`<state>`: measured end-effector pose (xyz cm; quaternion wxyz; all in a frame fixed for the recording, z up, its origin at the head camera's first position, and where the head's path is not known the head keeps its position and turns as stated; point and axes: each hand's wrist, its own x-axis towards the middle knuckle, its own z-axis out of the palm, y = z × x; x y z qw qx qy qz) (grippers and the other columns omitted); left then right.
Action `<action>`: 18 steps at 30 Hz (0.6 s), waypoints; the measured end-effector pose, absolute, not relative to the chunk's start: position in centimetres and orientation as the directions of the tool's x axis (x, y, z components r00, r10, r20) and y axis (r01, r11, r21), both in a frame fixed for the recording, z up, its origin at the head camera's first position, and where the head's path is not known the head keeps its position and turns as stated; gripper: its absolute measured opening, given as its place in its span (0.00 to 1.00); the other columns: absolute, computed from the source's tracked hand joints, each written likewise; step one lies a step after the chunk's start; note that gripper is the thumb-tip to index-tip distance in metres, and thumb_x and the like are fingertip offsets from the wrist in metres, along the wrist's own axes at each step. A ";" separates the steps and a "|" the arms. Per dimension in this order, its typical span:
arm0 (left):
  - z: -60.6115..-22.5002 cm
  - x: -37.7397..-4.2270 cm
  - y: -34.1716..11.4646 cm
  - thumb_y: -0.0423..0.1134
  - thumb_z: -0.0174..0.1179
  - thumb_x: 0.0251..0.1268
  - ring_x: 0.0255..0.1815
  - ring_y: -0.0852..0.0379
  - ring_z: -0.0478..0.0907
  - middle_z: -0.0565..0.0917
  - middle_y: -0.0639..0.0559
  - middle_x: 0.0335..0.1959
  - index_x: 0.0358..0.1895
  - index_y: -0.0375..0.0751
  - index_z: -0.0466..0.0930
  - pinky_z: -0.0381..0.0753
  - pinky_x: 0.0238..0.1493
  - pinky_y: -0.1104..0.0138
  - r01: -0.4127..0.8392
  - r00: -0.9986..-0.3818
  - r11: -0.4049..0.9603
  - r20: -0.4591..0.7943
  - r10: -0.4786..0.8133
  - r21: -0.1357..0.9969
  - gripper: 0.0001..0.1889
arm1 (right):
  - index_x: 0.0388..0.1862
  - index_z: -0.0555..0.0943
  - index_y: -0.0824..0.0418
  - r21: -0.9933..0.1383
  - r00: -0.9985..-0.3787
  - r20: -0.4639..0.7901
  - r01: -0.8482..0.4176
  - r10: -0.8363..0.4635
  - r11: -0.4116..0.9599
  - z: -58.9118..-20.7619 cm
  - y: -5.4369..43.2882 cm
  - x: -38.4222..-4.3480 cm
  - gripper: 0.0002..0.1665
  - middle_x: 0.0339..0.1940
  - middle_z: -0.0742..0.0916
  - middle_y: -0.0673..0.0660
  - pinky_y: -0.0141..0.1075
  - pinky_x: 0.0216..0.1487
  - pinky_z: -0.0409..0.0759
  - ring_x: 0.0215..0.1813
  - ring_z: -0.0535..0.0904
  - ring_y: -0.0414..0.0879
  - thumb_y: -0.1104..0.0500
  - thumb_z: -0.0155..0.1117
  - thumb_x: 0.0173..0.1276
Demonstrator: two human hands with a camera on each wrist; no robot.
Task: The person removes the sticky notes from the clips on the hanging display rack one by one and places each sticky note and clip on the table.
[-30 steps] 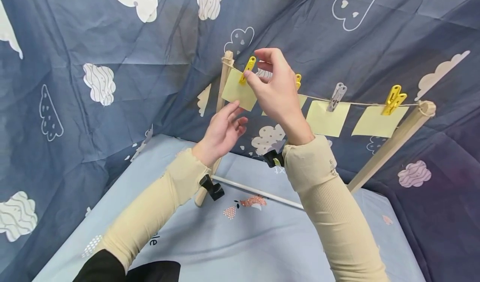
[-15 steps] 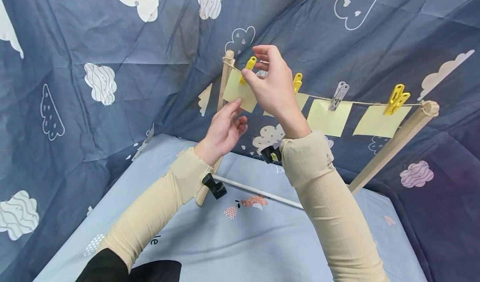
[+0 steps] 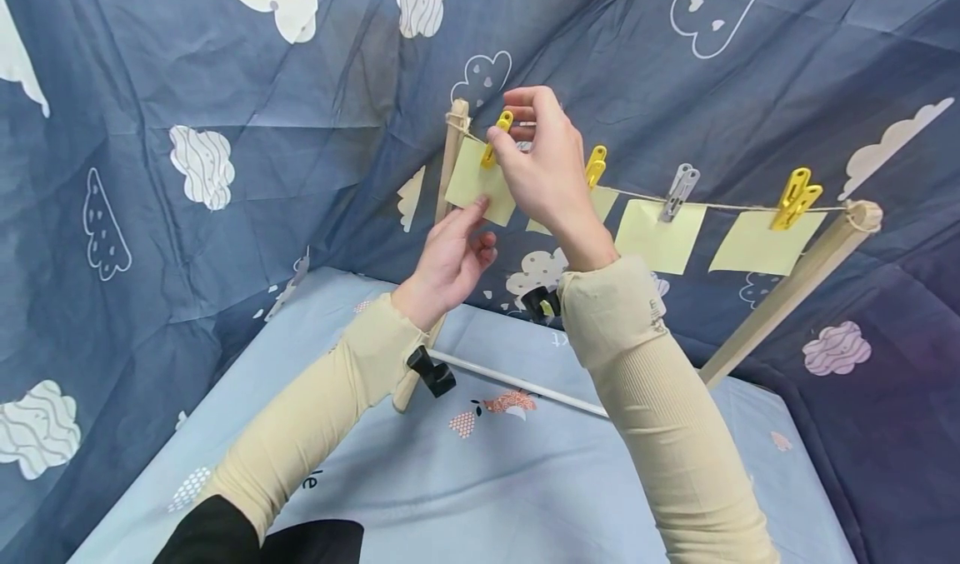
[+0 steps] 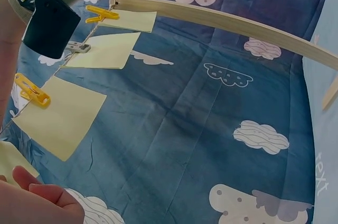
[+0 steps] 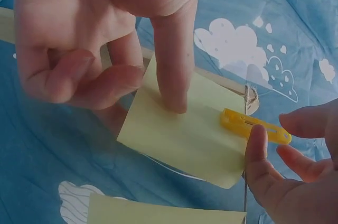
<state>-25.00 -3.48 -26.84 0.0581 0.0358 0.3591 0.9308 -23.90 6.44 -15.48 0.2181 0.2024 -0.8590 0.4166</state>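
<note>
A yellow-green paper note (image 3: 467, 172) hangs at the left end of a string, with a yellow clothespin (image 3: 498, 141) at its top edge. My left hand (image 3: 448, 256) holds the note's lower part; one digit (image 5: 173, 84) presses on its front, and another shows behind the paper. My right hand (image 3: 547, 160) is at the clothespin, thumb (image 5: 257, 139) against its front side and the other fingertips close beside its far end. Other notes (image 3: 660, 237) hang further right, under a grey clothespin (image 3: 679, 191) and more yellow clothespins (image 3: 795, 199).
The string runs between a left wooden post (image 3: 450, 160) and a right wooden post (image 3: 787, 293). A white rod (image 3: 517, 379) lies low between them, over a light blue printed cloth (image 3: 540, 481). Dark blue cloud-print fabric (image 3: 300, 89) forms the walls around.
My right hand has risen slightly, its thumb moving up along the clothespin. My left fingertip has shifted a little further onto the note. The notes and posts stay nearly as they were.
</note>
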 end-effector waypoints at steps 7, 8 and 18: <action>-27.0 -25.2 -3.4 0.40 0.54 0.72 0.25 0.60 0.67 0.71 0.58 0.31 0.35 0.48 0.75 0.65 0.30 0.71 -0.077 -0.993 -0.736 0.015 0.118 0.672 0.06 | 0.60 0.72 0.60 -0.609 -0.811 0.562 -0.540 -0.164 0.582 -15.5 6.4 -24.1 0.19 0.53 0.83 0.56 0.36 0.53 0.77 0.53 0.80 0.44 0.59 0.57 0.71; -27.1 -25.2 -3.4 0.40 0.54 0.72 0.25 0.60 0.67 0.71 0.58 0.32 0.35 0.48 0.75 0.65 0.30 0.71 -0.075 -0.993 -0.736 0.016 0.116 0.673 0.05 | 0.60 0.73 0.60 -0.606 -0.809 0.565 -0.542 -0.165 0.582 -15.5 6.4 -24.1 0.19 0.52 0.83 0.56 0.35 0.52 0.77 0.53 0.80 0.44 0.60 0.57 0.71; -27.2 -25.4 -3.5 0.38 0.54 0.72 0.24 0.61 0.68 0.74 0.58 0.35 0.39 0.46 0.76 0.66 0.30 0.72 -0.053 -0.994 -0.725 0.034 0.105 0.686 0.03 | 0.60 0.73 0.58 -0.595 -0.831 0.528 -0.508 -0.174 0.623 -15.0 6.5 -24.2 0.19 0.51 0.84 0.54 0.30 0.51 0.78 0.51 0.82 0.41 0.61 0.57 0.71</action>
